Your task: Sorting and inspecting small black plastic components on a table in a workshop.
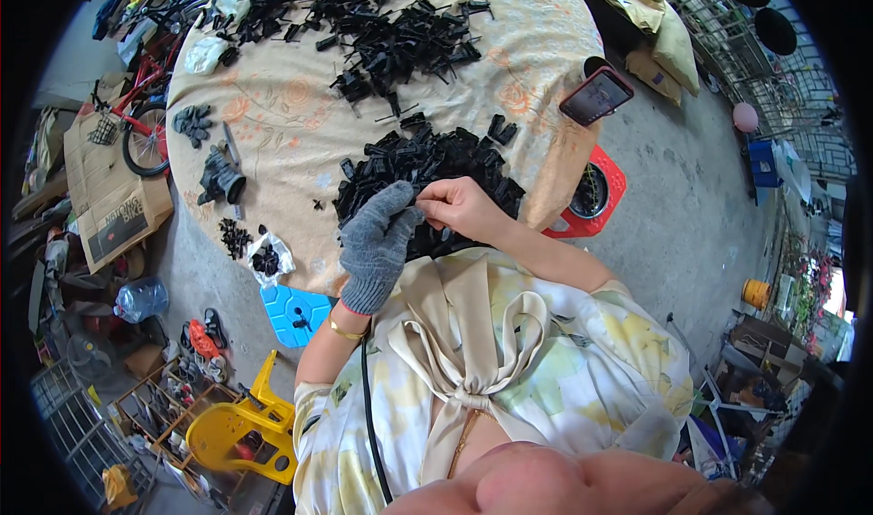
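Note:
A round table with a beige flowered cloth carries heaps of small black plastic parts. The nearest heap lies at the table's front edge. My left hand wears a grey knitted glove and its fingertips meet my bare right hand just above that heap. Both pinch a small black plastic part between them; the piece is mostly hidden by the fingers. A larger scattered pile of black parts lies farther back.
A phone rests on the table's right edge. A black bundle and smaller black clusters lie at the table's left. Below stand a blue stool, a red stool, a yellow plastic chair, a cardboard box and a bicycle.

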Tool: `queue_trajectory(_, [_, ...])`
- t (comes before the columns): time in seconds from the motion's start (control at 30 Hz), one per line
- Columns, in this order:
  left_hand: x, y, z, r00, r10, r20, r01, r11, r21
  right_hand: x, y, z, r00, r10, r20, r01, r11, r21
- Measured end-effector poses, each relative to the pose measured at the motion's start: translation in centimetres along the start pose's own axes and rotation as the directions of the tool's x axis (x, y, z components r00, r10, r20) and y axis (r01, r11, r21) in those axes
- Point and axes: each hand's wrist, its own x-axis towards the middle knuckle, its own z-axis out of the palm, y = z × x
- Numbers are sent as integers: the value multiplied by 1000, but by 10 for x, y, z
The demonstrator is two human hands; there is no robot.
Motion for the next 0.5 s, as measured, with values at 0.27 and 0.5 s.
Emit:
queue_trajectory(0.27, [20, 12, -10, 922, -319, 218, 340, 403, -850, -6, -18, -6, 893, -448, -49, 407, 847, -342])
queue_trajectory(0.5, [12, 10, -11, 847, -337, 410, 524, 412, -745, -5, -26, -10, 695, -702, 156, 691, 591, -417])
